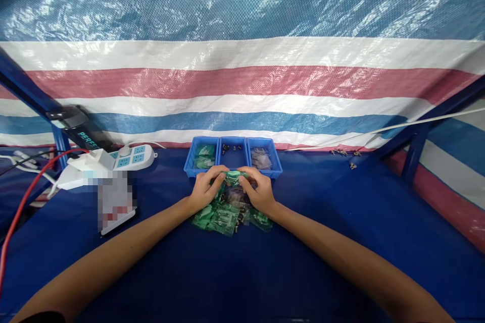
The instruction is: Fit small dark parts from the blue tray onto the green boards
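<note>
Both hands meet over a pile in the middle of the blue table. A small green plastic packet [233, 177] is pinched between the fingers of my left hand [206, 189] and my right hand [260, 192]. Beneath them lie several green packets [223, 217], some clear packets [235, 196] and a few loose metal screw-like pieces [237, 223]. Just beyond my fingers stand three blue bins in a row. Green packets lie in the left bin [188, 162], a few small dark pieces in the middle bin [232, 157], and clear packets in the right bin [278, 162].
At the left are a white power strip [146, 157] with a white adapter [94, 164], a red cable [22, 212], a blurred phone-like object [119, 219] and a black bottle [85, 128]. Small metal pieces [353, 165] lie at the back right. A striped sheet [242, 53] hangs behind.
</note>
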The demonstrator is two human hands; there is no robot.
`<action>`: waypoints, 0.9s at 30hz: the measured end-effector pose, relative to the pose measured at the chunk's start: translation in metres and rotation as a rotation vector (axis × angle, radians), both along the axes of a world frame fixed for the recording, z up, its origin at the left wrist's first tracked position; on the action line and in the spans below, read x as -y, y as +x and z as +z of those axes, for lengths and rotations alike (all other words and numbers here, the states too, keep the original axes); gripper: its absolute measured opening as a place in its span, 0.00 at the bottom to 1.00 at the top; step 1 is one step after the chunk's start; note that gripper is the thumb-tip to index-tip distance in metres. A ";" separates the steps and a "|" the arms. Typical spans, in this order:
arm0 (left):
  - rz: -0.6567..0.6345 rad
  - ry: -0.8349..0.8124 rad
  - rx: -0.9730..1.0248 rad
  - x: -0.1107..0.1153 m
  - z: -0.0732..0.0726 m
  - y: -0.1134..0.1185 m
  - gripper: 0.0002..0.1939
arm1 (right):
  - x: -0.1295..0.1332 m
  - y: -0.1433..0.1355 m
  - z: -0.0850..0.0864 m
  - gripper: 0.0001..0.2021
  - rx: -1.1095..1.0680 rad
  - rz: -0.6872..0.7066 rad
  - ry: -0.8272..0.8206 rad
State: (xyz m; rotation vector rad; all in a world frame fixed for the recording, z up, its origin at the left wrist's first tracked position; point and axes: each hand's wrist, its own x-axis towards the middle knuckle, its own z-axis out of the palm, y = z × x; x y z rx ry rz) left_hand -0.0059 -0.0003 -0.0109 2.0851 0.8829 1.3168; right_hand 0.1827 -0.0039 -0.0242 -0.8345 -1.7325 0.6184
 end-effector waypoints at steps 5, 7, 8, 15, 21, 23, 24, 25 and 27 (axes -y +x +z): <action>-0.004 -0.012 0.019 0.000 -0.001 0.000 0.11 | 0.001 0.000 -0.002 0.10 -0.023 0.013 -0.002; -0.003 0.002 0.021 0.000 -0.002 0.000 0.10 | 0.001 0.001 -0.001 0.10 -0.024 0.022 0.002; -0.003 0.009 0.023 0.000 -0.002 0.000 0.10 | 0.001 0.001 0.000 0.10 -0.022 0.027 0.004; -0.001 0.032 0.017 -0.002 -0.006 -0.003 0.09 | 0.000 0.002 0.000 0.11 -0.021 0.045 0.061; -0.033 0.019 0.025 -0.002 -0.007 -0.004 0.09 | 0.000 0.002 0.000 0.11 -0.017 0.036 0.113; -0.045 0.004 0.042 -0.002 -0.007 -0.004 0.09 | 0.000 0.002 0.001 0.10 -0.016 0.039 0.120; -0.053 -0.003 0.052 -0.001 -0.007 -0.004 0.09 | 0.000 0.002 0.001 0.10 -0.017 0.040 0.124; -0.062 -0.010 0.061 -0.001 -0.006 -0.004 0.10 | 0.001 0.002 0.001 0.10 -0.017 0.040 0.129; -0.092 -0.020 0.071 -0.001 -0.005 -0.004 0.11 | 0.001 0.002 0.001 0.10 -0.021 0.034 0.142</action>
